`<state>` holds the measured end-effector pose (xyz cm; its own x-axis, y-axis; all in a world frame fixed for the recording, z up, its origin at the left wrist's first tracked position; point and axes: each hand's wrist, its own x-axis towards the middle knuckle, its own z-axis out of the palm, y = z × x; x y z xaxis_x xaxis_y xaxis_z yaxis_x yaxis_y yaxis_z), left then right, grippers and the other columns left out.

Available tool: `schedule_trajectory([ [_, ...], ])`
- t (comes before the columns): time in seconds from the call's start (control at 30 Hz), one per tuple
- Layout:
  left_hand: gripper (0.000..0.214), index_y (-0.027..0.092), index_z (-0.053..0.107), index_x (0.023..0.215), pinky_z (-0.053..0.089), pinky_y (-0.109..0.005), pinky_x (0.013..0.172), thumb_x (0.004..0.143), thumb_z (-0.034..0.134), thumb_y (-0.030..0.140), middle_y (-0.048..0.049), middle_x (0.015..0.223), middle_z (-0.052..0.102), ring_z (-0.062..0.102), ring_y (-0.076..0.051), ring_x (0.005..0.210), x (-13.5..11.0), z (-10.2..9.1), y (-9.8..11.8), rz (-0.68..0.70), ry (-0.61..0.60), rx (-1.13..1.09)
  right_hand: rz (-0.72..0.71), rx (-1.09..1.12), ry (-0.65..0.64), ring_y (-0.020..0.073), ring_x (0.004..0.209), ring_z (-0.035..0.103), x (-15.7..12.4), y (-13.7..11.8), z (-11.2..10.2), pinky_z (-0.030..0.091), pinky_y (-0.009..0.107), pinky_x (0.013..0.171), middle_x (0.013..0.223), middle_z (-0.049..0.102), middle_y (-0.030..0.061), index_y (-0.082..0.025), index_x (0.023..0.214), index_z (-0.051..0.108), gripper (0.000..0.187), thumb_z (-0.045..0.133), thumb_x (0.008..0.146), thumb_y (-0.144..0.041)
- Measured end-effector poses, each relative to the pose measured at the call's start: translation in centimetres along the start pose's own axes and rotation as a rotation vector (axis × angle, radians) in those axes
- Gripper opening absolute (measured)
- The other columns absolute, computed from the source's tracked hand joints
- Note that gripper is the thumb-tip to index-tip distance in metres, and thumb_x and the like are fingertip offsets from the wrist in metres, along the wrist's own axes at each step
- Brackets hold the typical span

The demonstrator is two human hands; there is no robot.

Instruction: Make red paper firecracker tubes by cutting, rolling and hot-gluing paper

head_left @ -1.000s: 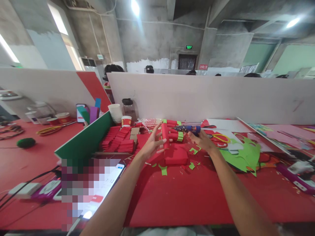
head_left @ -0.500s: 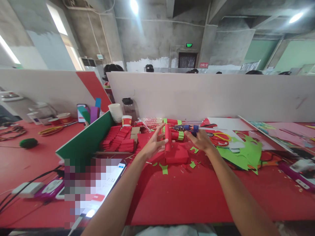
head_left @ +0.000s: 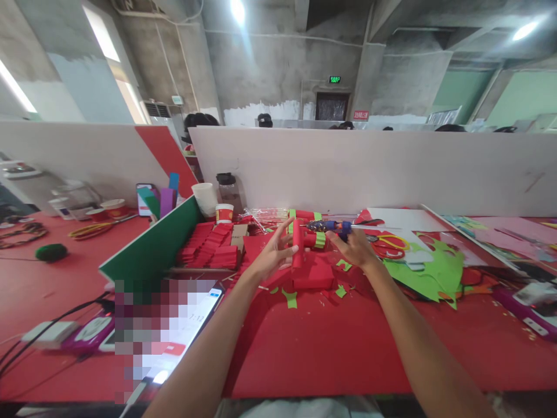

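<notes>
My left hand grips an upright red tube, thumb in front and index finger pointing up along it. In my right hand is a blue hot glue gun, its nozzle turned left toward the tube's upper part. Whether the nozzle touches the tube I cannot tell. Behind the tube lies a red roll with a green band. Just below my hands a red block-like piece rests on the table, with green scraps scattered around it.
Stacks of red pieces lie left, beside a green divider. Paper cups and a bottle stand behind. A lit phone lies front left. Scissors and green sheets are at right; a white partition stands behind.
</notes>
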<state>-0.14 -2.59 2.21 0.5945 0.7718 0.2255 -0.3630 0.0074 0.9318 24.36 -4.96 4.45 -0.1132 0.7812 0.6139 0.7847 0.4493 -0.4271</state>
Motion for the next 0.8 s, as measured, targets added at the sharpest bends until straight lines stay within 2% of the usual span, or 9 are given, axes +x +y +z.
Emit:
schedule_trajectory([
  [0.2,0.092,0.044,0.027,0.148,0.051,-0.021,0.058,0.074,0.077,0.020,-0.0150,0.136,0.050,0.068,-0.019,0.086,-0.09,-0.01,0.02,0.007,0.096,-0.026,-0.017,-0.007,-0.043,0.0221,0.069,0.062,0.02,-0.19,-0.07,0.040,0.028,0.063,0.069,0.067,0.0040,-0.019,0.079,0.065,0.035,0.049,0.091,-0.048],
  [0.33,0.092,0.047,0.025,0.147,0.052,-0.020,0.059,0.076,0.075,0.019,-0.0110,0.130,0.053,0.067,-0.016,0.084,-0.05,0.00,0.19,0.020,0.115,-0.049,-0.032,0.016,-0.105,0.0201,0.066,0.059,-0.05,-0.37,-0.28,0.040,0.028,0.063,0.066,0.064,0.0026,-0.019,0.079,0.065,0.034,0.049,0.091,-0.046],
  [0.43,0.091,0.048,0.025,0.147,0.053,-0.020,0.060,0.076,0.074,0.019,-0.0092,0.127,0.055,0.068,-0.015,0.085,0.01,0.02,0.25,0.033,0.117,-0.060,-0.028,0.083,-0.135,0.0210,0.071,0.060,-0.09,-0.38,-0.47,0.042,0.029,0.067,0.073,0.066,0.0029,-0.019,0.082,0.064,0.032,0.051,0.089,-0.048],
  [0.57,0.092,0.045,0.025,0.148,0.053,-0.022,0.061,0.075,0.076,0.020,-0.0111,0.130,0.054,0.069,-0.018,0.087,0.05,0.04,0.10,0.023,0.113,-0.059,-0.016,0.144,-0.116,0.0215,0.074,0.059,-0.11,-0.23,-0.53,0.043,0.030,0.070,0.078,0.064,0.0029,-0.021,0.084,0.059,0.031,0.051,0.089,-0.050],
  [0.8,0.089,0.047,0.023,0.148,0.054,-0.022,0.062,0.078,0.073,0.024,-0.0130,0.145,0.044,0.068,-0.025,0.100,0.03,0.14,-0.05,0.004,0.042,0.012,0.017,0.093,-0.028,0.0183,0.061,0.053,-0.16,-0.18,-0.21,0.038,0.028,0.060,0.067,0.058,0.0007,-0.021,0.081,0.054,0.033,0.049,0.089,-0.052],
])
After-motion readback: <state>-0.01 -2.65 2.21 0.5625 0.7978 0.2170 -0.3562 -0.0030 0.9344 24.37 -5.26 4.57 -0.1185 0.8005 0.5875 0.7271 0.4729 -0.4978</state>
